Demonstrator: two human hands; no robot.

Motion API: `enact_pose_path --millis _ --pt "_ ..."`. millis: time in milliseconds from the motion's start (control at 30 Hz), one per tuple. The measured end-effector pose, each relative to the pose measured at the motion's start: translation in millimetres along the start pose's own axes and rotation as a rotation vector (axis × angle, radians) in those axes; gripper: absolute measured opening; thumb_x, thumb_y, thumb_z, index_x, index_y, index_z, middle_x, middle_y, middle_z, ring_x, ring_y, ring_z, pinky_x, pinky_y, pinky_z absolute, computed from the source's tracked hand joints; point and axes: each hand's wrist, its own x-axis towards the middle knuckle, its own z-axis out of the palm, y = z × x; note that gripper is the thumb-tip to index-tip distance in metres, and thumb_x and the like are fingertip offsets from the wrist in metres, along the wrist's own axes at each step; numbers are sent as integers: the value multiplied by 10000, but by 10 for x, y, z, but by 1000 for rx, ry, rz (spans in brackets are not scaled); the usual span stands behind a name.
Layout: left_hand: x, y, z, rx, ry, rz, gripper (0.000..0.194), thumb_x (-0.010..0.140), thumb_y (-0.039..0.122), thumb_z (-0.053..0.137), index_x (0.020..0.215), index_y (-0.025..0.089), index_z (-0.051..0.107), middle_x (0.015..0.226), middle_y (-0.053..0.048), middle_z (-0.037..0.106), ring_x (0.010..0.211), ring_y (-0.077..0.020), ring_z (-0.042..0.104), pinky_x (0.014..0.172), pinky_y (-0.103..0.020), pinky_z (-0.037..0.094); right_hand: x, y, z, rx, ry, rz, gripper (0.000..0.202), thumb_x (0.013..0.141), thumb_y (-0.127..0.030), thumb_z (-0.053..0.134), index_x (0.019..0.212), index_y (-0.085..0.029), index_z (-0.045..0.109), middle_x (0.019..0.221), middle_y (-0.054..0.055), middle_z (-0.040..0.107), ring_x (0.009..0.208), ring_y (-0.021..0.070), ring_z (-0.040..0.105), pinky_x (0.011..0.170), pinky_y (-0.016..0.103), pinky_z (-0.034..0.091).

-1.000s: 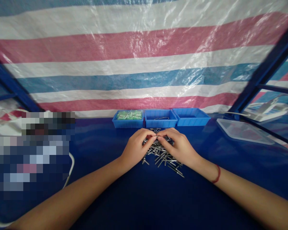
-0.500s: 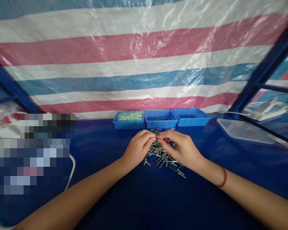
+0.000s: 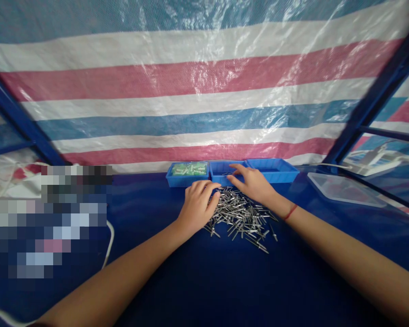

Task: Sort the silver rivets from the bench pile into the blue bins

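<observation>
A loose pile of silver blind rivets (image 3: 241, 215) lies on the dark blue table. At the pile's left edge is my left hand (image 3: 198, 205), its thumb and forefinger apart with nothing visible between them. My right hand (image 3: 252, 184) reaches over the front of the middle blue bin (image 3: 220, 168), fingers spread and seemingly holding nothing. A few rivets show inside that bin, partly hidden by my right fingers. To its left, another blue bin (image 3: 187, 181) holds green and silver pieces in clear plastic.
A third blue bin (image 3: 274, 170) stands at the right end of the row. Farther right lies a translucent plastic lid (image 3: 344, 190). A white cable (image 3: 109, 243) runs on the left beside a blurred-out area. Striped sheeting (image 3: 197, 77) hangs behind, between blue frame posts.
My hands, together over the pile before, have parted. The right one has moved up and forward to the middle bin, and the left thumb and forefinger have separated. The view has shifted slightly.
</observation>
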Motion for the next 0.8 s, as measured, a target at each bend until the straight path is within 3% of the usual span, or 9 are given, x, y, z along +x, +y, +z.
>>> enact_pose_path --millis 167,300,433,533,667,800 --pt "31 -252 36 275 105 -177 396 882 376 467 1233 196 496 1332 -164 422 1274 -358 309 992 -577 271 -60 8 144 -36 -28 -65 269 866 -160 441 1040 -125 644 935 123 696 864 241 640 796 392 477" --pt "27 -374 61 313 34 -257 406 888 435 431 1254 269 486 1376 -150 357 1315 -415 216 933 -706 241 -36 -15 173 -21 -7 -51 281 864 -120 418 1014 -139 655 931 108 699 838 223 644 786 381 482" --pt "30 -363 29 359 -22 -248 402 898 427 413 1259 267 492 1339 -141 389 1299 -380 258 961 -657 271 -47 87 39 -10 32 -62 278 879 -219 445 1081 -162 626 1030 89 687 960 233 620 884 395 448" --pt "36 -360 12 379 -18 -234 389 898 409 418 1244 257 510 1286 -141 429 1258 -355 314 974 -607 294 -122 354 -110 -122 75 72 332 880 -201 396 1144 -137 588 1102 116 660 1008 245 604 919 379 428" --pt "38 -393 22 362 1 -209 387 887 403 436 1235 253 517 1263 -140 438 1235 -356 325 979 -590 292 -272 726 -226 -248 0 183 371 804 -114 412 1120 -68 603 1021 173 683 933 282 633 861 384 451" --pt "33 -396 30 367 -3 -207 403 882 406 446 1252 255 500 1272 -145 428 1250 -362 313 969 -598 300 -362 798 -230 -284 -61 164 314 817 -156 439 1035 -120 663 950 140 701 874 269 638 856 380 436"
